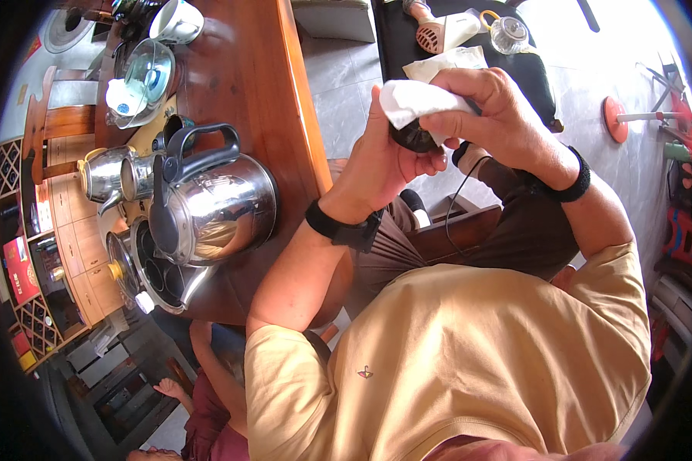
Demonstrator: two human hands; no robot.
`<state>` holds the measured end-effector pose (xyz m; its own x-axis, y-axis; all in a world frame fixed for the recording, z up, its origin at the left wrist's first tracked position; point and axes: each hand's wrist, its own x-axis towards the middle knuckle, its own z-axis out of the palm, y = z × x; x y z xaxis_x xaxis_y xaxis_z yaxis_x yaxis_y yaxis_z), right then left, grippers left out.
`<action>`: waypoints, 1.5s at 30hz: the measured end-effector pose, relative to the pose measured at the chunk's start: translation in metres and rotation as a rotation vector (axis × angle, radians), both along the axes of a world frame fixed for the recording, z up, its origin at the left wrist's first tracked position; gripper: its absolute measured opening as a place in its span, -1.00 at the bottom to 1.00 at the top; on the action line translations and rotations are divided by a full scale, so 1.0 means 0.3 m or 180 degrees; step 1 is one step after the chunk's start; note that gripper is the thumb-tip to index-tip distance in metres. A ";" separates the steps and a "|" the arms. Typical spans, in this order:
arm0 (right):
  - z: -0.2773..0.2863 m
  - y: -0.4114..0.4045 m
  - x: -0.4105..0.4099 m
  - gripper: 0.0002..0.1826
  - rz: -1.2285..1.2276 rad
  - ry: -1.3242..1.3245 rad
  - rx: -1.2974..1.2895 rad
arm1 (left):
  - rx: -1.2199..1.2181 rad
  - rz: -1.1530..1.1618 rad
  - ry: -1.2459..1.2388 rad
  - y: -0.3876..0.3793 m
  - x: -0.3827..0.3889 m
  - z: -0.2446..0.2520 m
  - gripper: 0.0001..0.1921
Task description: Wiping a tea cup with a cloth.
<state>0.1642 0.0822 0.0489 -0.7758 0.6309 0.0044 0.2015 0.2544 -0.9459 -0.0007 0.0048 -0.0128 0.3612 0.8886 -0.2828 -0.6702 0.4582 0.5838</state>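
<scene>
My left hand (380, 155) holds a small dark rounded object (413, 137) in its palm and fingers; what the object is I cannot tell. A white tissue or cloth (418, 102) lies over the top of it, pinched between the thumb and fingers of my right hand (487, 112). Both hands are raised close together above my lap, beyond the edge of the wooden table. Just behind them, a pale paper or cloth packet (458, 60) lies on a black seat (522, 86), near a hair dryer (450, 31) and a glass teapot with a yellow handle (508, 34).
On the wooden table (254, 69) at left stand a steel kettle (219, 207), a smaller metal pot (108, 173), a glass bowl (150, 80) and a white cup (177, 22). Another person's arm (222, 374) shows at lower left. A thin black cable (452, 204) hangs near my legs.
</scene>
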 end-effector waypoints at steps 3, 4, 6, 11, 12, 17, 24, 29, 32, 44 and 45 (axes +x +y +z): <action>-0.018 0.001 -0.001 -0.78 -0.0236 -0.0140 -0.0129 | 0.0104 -0.0008 -0.0010 0.000 0.008 0.010 -0.21; -0.038 0.003 -0.003 -0.76 -0.0424 0.0104 -0.0133 | 0.0106 -0.0012 -0.0011 0.000 0.005 0.003 -0.21; -0.049 0.009 -0.007 -0.73 -0.0604 0.0352 -0.0141 | 0.0421 -0.0133 -0.0082 -0.001 -0.011 -0.022 -0.34; -0.044 0.021 -0.007 -0.71 0.0084 0.0178 0.0891 | -0.0054 0.0125 -0.0473 0.003 -0.017 -0.013 -0.34; -0.047 0.021 -0.006 -0.71 0.0077 0.0178 0.0888 | -0.0277 0.0217 -0.0675 0.006 -0.013 0.001 -0.29; -0.028 0.004 -0.003 -0.76 0.0043 0.0101 0.0481 | -0.0061 0.0006 -0.0303 -0.002 -0.017 -0.006 -0.27; -0.038 0.015 -0.002 -0.71 -0.0236 0.0087 -0.0143 | 0.0359 -0.0082 -0.0203 -0.003 -0.004 -0.021 -0.35; -0.054 0.026 0.004 -0.65 -0.0029 0.0136 0.0268 | 0.0353 -0.0270 -0.0394 0.001 -0.026 -0.029 -0.35; -0.043 0.046 0.016 -0.64 0.0327 0.0146 0.1274 | -0.0113 0.0005 -0.0318 0.000 -0.011 0.007 -0.21; -0.056 0.009 -0.002 -0.64 -0.0308 0.0166 -0.0168 | 0.0433 -0.0169 -0.0211 -0.002 -0.023 -0.036 -0.40; -0.047 0.005 -0.004 -0.64 -0.0305 0.0165 -0.0170 | 0.0425 -0.0213 -0.0216 0.001 -0.026 -0.036 -0.42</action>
<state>0.1631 0.0838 0.0349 -0.7115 0.7026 0.0073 0.1731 0.1853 -0.9673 -0.0086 0.0050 -0.0237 0.4351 0.8899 -0.1369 -0.6807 0.4246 0.5969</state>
